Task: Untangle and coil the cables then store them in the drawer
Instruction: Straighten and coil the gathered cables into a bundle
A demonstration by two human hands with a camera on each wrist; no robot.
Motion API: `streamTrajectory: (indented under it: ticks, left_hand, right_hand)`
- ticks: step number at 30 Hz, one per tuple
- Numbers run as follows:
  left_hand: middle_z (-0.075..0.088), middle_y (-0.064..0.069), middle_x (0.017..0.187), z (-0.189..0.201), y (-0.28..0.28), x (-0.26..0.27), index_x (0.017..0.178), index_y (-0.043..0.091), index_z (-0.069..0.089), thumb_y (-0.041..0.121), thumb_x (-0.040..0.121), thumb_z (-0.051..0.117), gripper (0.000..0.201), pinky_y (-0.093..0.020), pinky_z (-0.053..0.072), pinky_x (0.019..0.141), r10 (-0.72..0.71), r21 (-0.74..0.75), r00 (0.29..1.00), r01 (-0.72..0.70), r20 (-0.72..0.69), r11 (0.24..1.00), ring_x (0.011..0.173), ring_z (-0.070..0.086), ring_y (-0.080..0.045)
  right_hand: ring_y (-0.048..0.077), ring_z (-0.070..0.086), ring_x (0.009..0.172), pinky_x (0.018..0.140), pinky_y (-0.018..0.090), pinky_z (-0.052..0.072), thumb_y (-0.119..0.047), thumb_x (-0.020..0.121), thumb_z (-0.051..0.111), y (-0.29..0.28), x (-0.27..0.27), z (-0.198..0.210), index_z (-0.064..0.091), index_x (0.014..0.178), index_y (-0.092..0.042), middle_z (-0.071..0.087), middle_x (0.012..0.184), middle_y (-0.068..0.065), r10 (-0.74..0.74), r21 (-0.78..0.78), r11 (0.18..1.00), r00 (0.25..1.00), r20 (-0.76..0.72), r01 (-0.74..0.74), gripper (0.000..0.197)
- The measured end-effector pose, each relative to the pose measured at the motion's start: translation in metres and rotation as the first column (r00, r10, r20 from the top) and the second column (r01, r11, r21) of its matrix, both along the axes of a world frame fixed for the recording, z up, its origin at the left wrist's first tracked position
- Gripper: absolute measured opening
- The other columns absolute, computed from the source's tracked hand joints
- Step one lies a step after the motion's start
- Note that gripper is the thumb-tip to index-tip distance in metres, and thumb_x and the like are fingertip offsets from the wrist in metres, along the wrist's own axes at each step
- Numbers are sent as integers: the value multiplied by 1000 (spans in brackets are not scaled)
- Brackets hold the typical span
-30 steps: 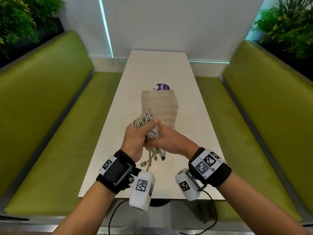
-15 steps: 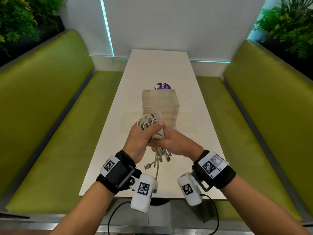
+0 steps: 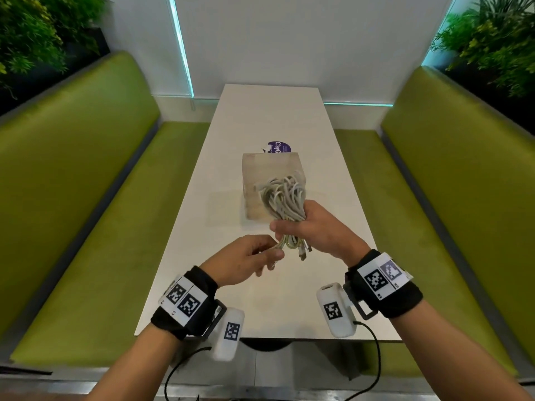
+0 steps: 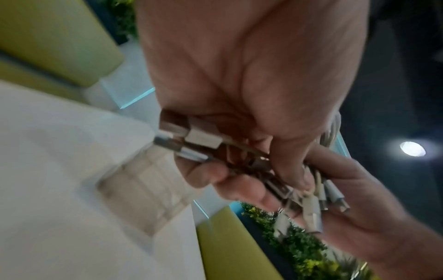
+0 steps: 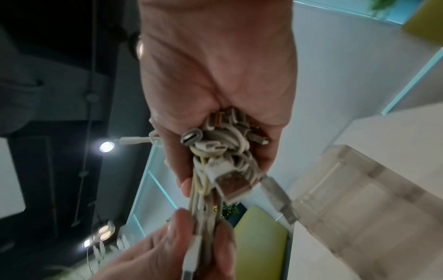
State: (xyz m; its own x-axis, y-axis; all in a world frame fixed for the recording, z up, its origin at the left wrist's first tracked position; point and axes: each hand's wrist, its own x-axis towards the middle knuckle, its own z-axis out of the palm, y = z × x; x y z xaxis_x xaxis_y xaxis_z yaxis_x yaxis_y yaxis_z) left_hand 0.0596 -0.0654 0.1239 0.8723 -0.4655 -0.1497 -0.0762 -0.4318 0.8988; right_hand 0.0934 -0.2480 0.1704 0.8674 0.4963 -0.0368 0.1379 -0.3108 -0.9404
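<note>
Left hand (image 3: 246, 261) has dropped from the cable bundle (image 3: 285, 202) to pinch trailing ends, apparently starting untangling; right hand (image 3: 315, 230) stays clamped on it.

The head camera is looking forward and down from above the near end of the white table (image 3: 278, 117), taking in both forearms. The left wrist camera is peering close along the left hand (image 4: 251, 75), the right wrist camera along the right hand (image 5: 215, 66). All three are sharing the cable bundle (image 3: 285, 201) and the translucent drawer box (image 3: 270, 166).
</note>
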Motion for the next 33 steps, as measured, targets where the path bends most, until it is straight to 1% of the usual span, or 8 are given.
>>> streamTrajectory:
  ticks: [5,8,12,17,20,25,28,33]
  left_hand:
    - [62,21,71,2,2,2,83,23,70,21,87,68,5,-12,42,69,-63,159,982,35,177,987,66,57,7]
    - [62,19,65,2,-1,4,74,27,65,9,85,69,22,-12,43,65,-100,169,984,75,148,983,62,56,3]
    - [65,16,68,8,0,4,84,15,76,13,83,70,6,-16,48,66,-151,248,978,111,146,962,65,60,-3]
    - [75,1,80,12,2,5,86,15,79,20,71,82,17,-26,54,69,-129,212,987,107,92,971,72,67,-9]
    - [72,5,76,10,1,8,82,19,78,28,60,89,27,-20,45,60,-17,219,989,-17,149,976,62,57,-1]
    - [52,11,114,-3,11,10,125,20,55,48,59,83,77,-29,43,88,295,110,856,-372,425,922,101,53,-11]
    - [50,4,121,-12,15,2,122,18,49,58,64,71,74,-24,42,87,556,-56,785,-564,271,824,109,50,-12]
    - [65,-5,115,-21,-4,-10,101,19,62,82,67,38,76,-40,53,93,397,-80,895,-419,-202,905,104,62,-15]
  right_hand:
    - [6,55,62,58,18,43,-18,85,68,3,3,0,63,86,-21,63,74,-6,183,-331,929,983,28,-164,6]
    - [13,59,71,67,29,48,-19,81,70,2,5,-3,66,93,-13,68,84,5,261,-427,867,964,-52,-258,14]
    - [20,59,74,71,37,49,-21,74,75,-1,0,-9,66,92,-5,68,90,20,300,-296,888,931,-210,-352,25]
    - [15,60,66,66,28,47,-15,71,81,-7,-9,-18,68,81,-11,66,70,1,252,-202,928,926,-283,-314,17]
    - [13,60,63,63,26,45,-14,71,81,-12,-11,-21,66,77,-16,65,66,-2,195,-158,956,935,-296,-249,16]
    - [12,58,57,58,28,44,-11,71,80,-20,-5,-26,62,73,-15,61,61,-5,-41,-52,998,978,-205,31,18]
    - [17,58,61,59,32,44,-13,72,80,-22,0,-33,64,78,-10,61,68,6,-234,83,964,952,-197,254,18]
    - [26,59,70,66,40,42,-9,72,80,-1,0,-41,67,84,-3,63,72,13,-373,372,807,884,-281,459,18]
